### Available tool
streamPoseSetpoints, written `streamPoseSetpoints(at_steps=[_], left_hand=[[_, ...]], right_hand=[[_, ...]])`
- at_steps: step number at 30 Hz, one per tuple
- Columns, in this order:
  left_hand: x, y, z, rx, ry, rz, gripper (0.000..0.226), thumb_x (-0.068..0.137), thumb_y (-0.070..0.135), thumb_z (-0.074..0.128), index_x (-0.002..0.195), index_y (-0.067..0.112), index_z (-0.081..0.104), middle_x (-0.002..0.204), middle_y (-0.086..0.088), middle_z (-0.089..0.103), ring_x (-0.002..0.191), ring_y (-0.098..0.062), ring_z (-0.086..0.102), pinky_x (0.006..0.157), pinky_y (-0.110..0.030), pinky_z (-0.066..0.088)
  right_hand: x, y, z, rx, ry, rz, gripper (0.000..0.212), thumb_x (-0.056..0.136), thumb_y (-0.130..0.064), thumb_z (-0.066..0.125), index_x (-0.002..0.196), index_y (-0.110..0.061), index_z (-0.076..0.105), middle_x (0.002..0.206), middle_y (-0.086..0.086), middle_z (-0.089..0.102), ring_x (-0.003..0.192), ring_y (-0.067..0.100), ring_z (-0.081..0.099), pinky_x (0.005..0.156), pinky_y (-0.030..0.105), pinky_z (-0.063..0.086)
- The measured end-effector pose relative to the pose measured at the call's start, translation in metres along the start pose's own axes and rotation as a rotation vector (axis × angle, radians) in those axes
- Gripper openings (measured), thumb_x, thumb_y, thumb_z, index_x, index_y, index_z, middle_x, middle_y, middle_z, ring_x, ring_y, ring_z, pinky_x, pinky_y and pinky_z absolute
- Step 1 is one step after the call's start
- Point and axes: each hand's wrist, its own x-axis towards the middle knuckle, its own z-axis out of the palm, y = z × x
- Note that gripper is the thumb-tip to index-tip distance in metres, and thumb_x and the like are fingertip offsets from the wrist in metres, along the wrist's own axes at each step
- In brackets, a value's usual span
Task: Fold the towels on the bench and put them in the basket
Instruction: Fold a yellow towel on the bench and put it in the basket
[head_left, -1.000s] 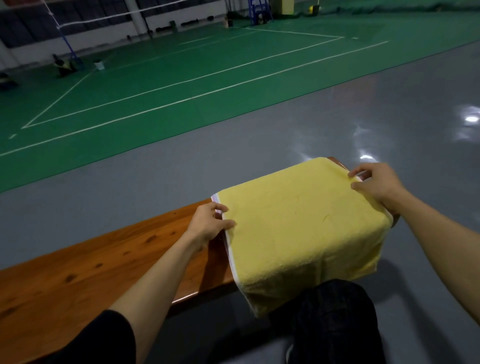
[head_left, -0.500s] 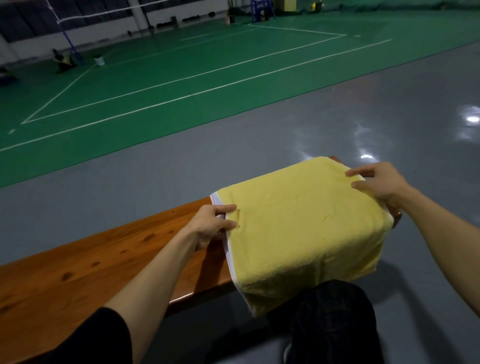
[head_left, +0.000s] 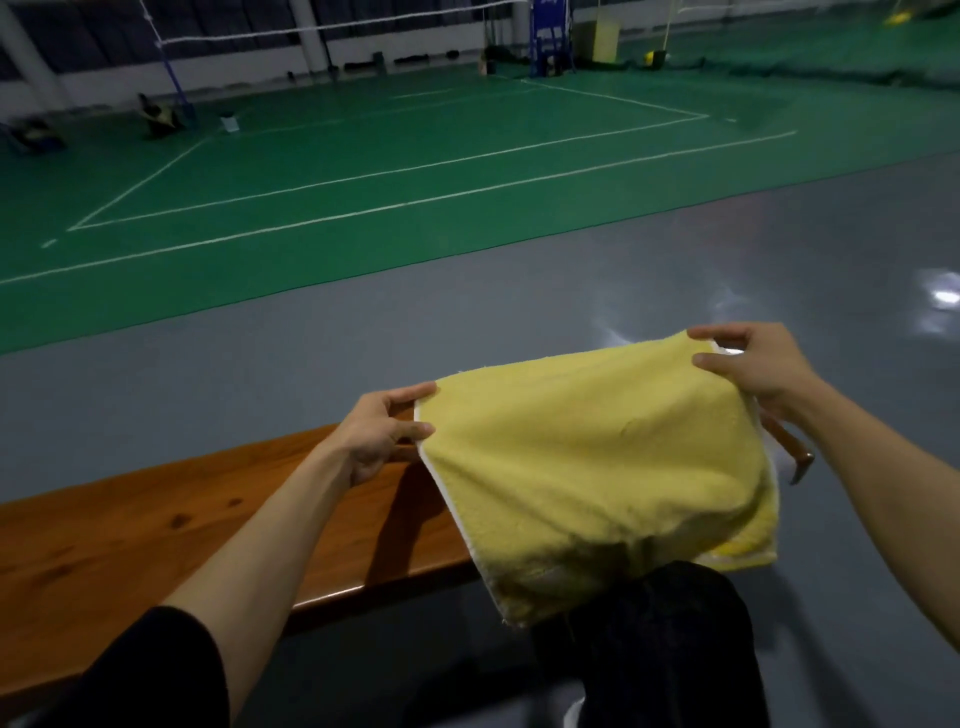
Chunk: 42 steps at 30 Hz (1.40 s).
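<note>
A folded yellow towel (head_left: 587, 467) with a white hem hangs lifted just above the right end of the wooden bench (head_left: 156, 530). My left hand (head_left: 379, 431) pinches its far left corner between thumb and fingers. My right hand (head_left: 753, 364) pinches the far right corner. The towel sags between them, and its near edge droops over the bench's front edge onto my dark-trousered knee (head_left: 670, 644). No basket is in view.
The bench's right end (head_left: 800, 457) shows past the towel. Grey floor (head_left: 260, 374) lies beyond the bench, then a green court with white lines (head_left: 363, 171), a net and gear along the far wall.
Both hands have pinched the towel's far corners and lifted them off the bench; the towel, flat before, now sags between them. The view has tilted up.
</note>
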Motion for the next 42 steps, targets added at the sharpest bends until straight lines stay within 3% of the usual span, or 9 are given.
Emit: streamPoseSetpoints(at_steps=[9, 13, 18, 23, 28, 33, 36, 40, 42], left_hand=[[-0.052, -0.028, -0.119, -0.039, 0.089, -0.017, 0.05, 0.084, -0.015, 0.055, 0.119, 0.02, 0.063, 0.126, -0.006, 0.055, 0.105, -0.029, 0.06, 0.071, -0.037, 0.057], [-0.08, -0.051, -0.194, 0.008, 0.169, -0.097, 0.051, 0.086, -0.016, 0.052, 0.125, 0.016, 0.06, 0.128, -0.006, 0.053, 0.11, -0.029, 0.056, 0.083, -0.043, 0.053], [-0.101, -0.082, -0.272, 0.16, 0.29, -0.153, 0.047, 0.087, -0.012, 0.053, 0.125, 0.016, 0.06, 0.136, -0.005, 0.047, 0.12, -0.027, 0.048, 0.098, -0.047, 0.047], [-0.109, -0.105, -0.313, 0.377, 0.389, -0.136, 0.036, 0.091, -0.001, 0.055, 0.123, 0.016, 0.06, 0.138, -0.009, 0.047, 0.126, -0.024, 0.044, 0.106, -0.044, 0.041], [-0.114, -0.114, -0.326, 0.459, 0.293, -0.157, 0.036, 0.086, 0.008, 0.066, 0.12, 0.02, 0.062, 0.126, -0.003, 0.052, 0.114, -0.02, 0.049, 0.094, -0.036, 0.045], [-0.116, -0.112, -0.323, 0.599, 0.319, -0.105, 0.03, 0.082, 0.008, 0.07, 0.108, 0.023, 0.067, 0.117, 0.003, 0.052, 0.111, -0.017, 0.049, 0.094, -0.037, 0.046], [-0.124, -0.105, -0.32, 0.58, 0.403, -0.024, 0.029, 0.081, 0.012, 0.071, 0.105, 0.026, 0.066, 0.113, 0.004, 0.057, 0.107, -0.015, 0.054, 0.092, -0.036, 0.05], [-0.136, -0.086, -0.315, 0.554, 0.512, 0.105, 0.029, 0.079, 0.015, 0.074, 0.106, 0.023, 0.067, 0.109, 0.003, 0.063, 0.102, -0.015, 0.059, 0.083, -0.03, 0.051], [-0.141, -0.076, -0.312, 0.556, 0.568, 0.16, 0.027, 0.079, 0.015, 0.074, 0.105, 0.02, 0.068, 0.105, 0.0, 0.065, 0.098, -0.016, 0.061, 0.08, -0.03, 0.052]], right_hand=[[-0.058, -0.048, 0.099, 0.105, -0.131, -0.011, 0.038, 0.083, -0.001, 0.07, 0.12, -0.01, 0.066, 0.115, 0.006, 0.055, 0.112, 0.017, 0.051, 0.084, 0.031, 0.045], [-0.088, -0.07, 0.166, 0.108, -0.249, -0.014, 0.037, 0.084, -0.004, 0.07, 0.12, -0.012, 0.065, 0.116, 0.003, 0.056, 0.1, 0.018, 0.055, 0.063, 0.022, 0.05], [-0.113, -0.079, 0.259, 0.06, -0.293, -0.032, 0.032, 0.082, -0.008, 0.074, 0.112, -0.016, 0.07, 0.107, 0.001, 0.06, 0.101, 0.021, 0.058, 0.083, 0.032, 0.052], [-0.122, -0.077, 0.314, -0.023, -0.34, -0.02, 0.026, 0.08, -0.009, 0.076, 0.104, -0.017, 0.071, 0.099, 0.0, 0.063, 0.094, 0.016, 0.058, 0.074, 0.025, 0.05], [-0.119, -0.079, 0.324, -0.067, -0.355, 0.009, 0.025, 0.08, -0.009, 0.076, 0.104, -0.016, 0.069, 0.098, 0.0, 0.062, 0.088, 0.013, 0.058, 0.063, 0.02, 0.044], [-0.115, -0.082, 0.311, -0.121, -0.574, -0.001, 0.038, 0.075, -0.006, 0.079, 0.107, -0.024, 0.067, 0.109, -0.001, 0.062, 0.103, 0.02, 0.059, 0.088, 0.036, 0.053], [-0.116, -0.09, 0.3, -0.159, -0.506, -0.063, 0.039, 0.074, -0.005, 0.08, 0.106, -0.023, 0.067, 0.099, 0.008, 0.069, 0.092, 0.03, 0.067, 0.086, 0.045, 0.057], [-0.121, -0.11, 0.281, -0.166, -0.339, -0.195, 0.032, 0.075, -0.008, 0.08, 0.104, -0.017, 0.069, 0.093, 0.003, 0.067, 0.081, 0.018, 0.064, 0.068, 0.023, 0.052], [-0.123, -0.119, 0.271, -0.168, -0.308, -0.233, 0.029, 0.076, -0.009, 0.08, 0.102, -0.018, 0.07, 0.094, 0.002, 0.065, 0.082, 0.015, 0.062, 0.069, 0.022, 0.047]])
